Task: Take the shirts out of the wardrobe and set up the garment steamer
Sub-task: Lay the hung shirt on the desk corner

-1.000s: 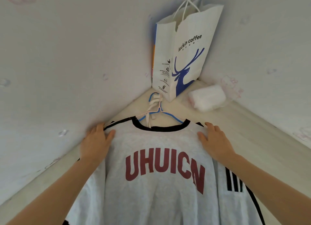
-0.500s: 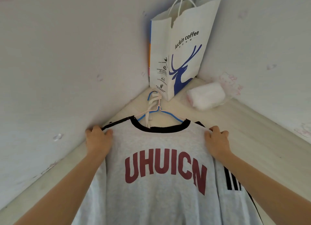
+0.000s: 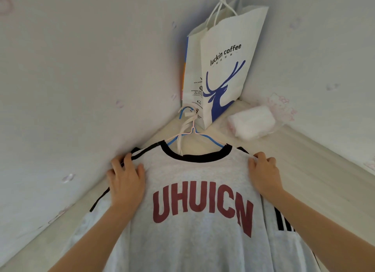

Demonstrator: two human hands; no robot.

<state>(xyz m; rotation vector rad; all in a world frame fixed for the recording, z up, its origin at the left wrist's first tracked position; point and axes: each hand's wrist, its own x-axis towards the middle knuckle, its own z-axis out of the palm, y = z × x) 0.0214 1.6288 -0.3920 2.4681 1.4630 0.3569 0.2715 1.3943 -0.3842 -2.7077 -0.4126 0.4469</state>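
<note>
Grey shirt [image 3: 198, 190] on hanger, left hand [image 3: 126, 182], right hand [image 3: 263, 174] gripping its shoulders

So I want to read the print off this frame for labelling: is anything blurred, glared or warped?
Head view: even, soft light, no glare; the red lettering on the grey shirt and the big print on the paper bag are sharp, its small side print too fine to read; wide-angle bending stretches the walls and forearms toward the edges.

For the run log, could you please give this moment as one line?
left hand: grips shirt shoulder | right hand: grips other shoulder | shirt: on hanger | steamer: not visible
</note>
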